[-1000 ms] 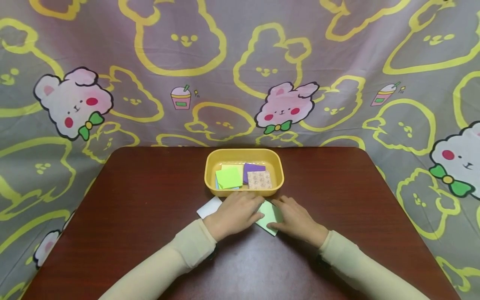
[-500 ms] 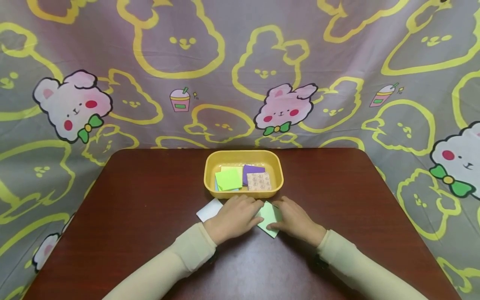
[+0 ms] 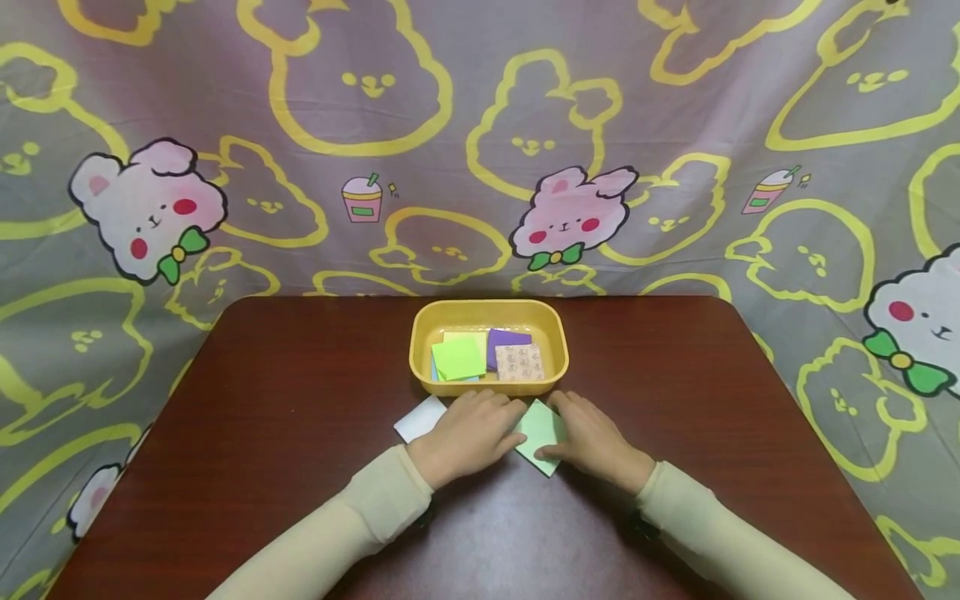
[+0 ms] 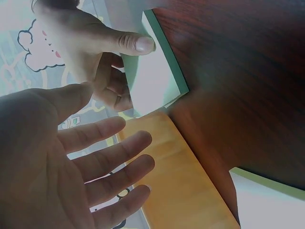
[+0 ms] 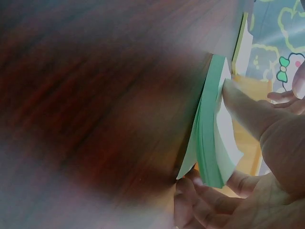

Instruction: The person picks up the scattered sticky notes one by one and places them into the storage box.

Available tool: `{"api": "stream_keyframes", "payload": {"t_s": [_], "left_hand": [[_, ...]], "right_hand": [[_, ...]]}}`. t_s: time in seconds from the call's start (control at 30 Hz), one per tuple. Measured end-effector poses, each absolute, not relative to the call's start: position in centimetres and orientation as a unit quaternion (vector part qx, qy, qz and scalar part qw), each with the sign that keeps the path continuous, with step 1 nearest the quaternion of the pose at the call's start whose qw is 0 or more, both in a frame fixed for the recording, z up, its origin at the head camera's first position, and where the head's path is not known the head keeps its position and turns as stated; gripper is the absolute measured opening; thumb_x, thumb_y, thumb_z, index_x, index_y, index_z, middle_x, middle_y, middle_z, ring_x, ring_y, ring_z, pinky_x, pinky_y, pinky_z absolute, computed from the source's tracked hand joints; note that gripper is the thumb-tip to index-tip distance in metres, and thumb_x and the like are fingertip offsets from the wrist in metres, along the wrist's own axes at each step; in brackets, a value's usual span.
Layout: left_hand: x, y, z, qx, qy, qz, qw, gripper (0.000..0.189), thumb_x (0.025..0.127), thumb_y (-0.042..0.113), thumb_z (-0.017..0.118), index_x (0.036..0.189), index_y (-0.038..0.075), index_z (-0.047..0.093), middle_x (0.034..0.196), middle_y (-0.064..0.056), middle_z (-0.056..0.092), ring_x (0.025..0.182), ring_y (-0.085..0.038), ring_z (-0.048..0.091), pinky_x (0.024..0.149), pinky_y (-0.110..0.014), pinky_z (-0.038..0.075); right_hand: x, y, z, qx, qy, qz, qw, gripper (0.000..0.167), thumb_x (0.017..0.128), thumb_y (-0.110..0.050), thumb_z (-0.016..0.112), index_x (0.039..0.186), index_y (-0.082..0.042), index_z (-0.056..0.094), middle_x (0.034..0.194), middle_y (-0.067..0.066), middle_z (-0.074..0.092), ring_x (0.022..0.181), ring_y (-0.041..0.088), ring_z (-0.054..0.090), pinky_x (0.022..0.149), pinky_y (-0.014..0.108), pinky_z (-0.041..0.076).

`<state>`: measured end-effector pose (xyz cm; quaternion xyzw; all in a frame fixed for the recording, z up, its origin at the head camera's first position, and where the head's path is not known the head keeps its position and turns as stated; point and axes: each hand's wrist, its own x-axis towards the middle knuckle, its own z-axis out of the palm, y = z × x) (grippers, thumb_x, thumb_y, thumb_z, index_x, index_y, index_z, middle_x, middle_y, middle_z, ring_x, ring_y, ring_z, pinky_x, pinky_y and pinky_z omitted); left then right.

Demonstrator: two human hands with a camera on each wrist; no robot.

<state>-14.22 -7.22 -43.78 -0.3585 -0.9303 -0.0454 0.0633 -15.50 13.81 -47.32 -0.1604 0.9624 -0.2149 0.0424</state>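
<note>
My right hand (image 3: 600, 442) grips a light green sticky note pad (image 3: 538, 440), its thumb on the top face and its fingers at the far side and edge. In the right wrist view the pad's green sheets (image 5: 209, 124) fan slightly apart near the lower end. My left hand (image 3: 468, 435) is just left of the pad; in the left wrist view its fingers (image 4: 114, 157) are spread and hold nothing. Beyond the left hand lies a whitish note pad (image 3: 420, 419) on the table, partly covered by that hand in the head view.
A yellow tray (image 3: 489, 388) stands just beyond the hands. Inside lie lime green notes (image 3: 459, 358), a purple pad (image 3: 508, 338), a tan patterned pad (image 3: 519, 362), and pale yellow and blue ones partly hidden. Behind the brown table (image 3: 300, 400) hangs a printed curtain (image 3: 450, 100).
Both hands stay almost in place. The green sticky note pad has shifted slightly in the right hand's grip, and a little more of its face shows between the hands.
</note>
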Motion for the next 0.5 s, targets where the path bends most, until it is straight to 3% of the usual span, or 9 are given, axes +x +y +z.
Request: {"api": "stream_keyframes", "payload": {"t_s": [0.27, 0.5], "left_hand": [[-14.13, -7.26, -43.71, -0.362, -0.929, -0.05, 0.066, 0.025, 0.097, 0.04, 0.066, 0.109, 0.018, 0.066, 0.097, 0.001, 0.072, 0.092, -0.02, 0.067, 0.076, -0.035, 0.05], [-14.12, -7.3, -43.76, -0.363, -0.928, -0.057, 0.064, 0.026, 0.097, 0.039, 0.066, 0.11, 0.017, 0.066, 0.096, 0.001, 0.072, 0.091, -0.02, 0.067, 0.075, -0.035, 0.05]], "right_hand": [[-15.42, 14.12, -47.27, -0.162, 0.96, -0.227, 0.037, 0.05, 0.071, -0.03, 0.093, 0.102, -0.013, 0.058, 0.08, -0.003, 0.052, 0.072, 0.012, 0.046, 0.057, 0.026, 0.035], [-15.23, 14.38, -47.27, -0.173, 0.954, -0.246, 0.024, 0.029, 0.085, -0.02, 0.081, 0.099, -0.014, 0.055, 0.073, -0.004, 0.051, 0.064, 0.012, 0.047, 0.054, 0.027, 0.036]]}}
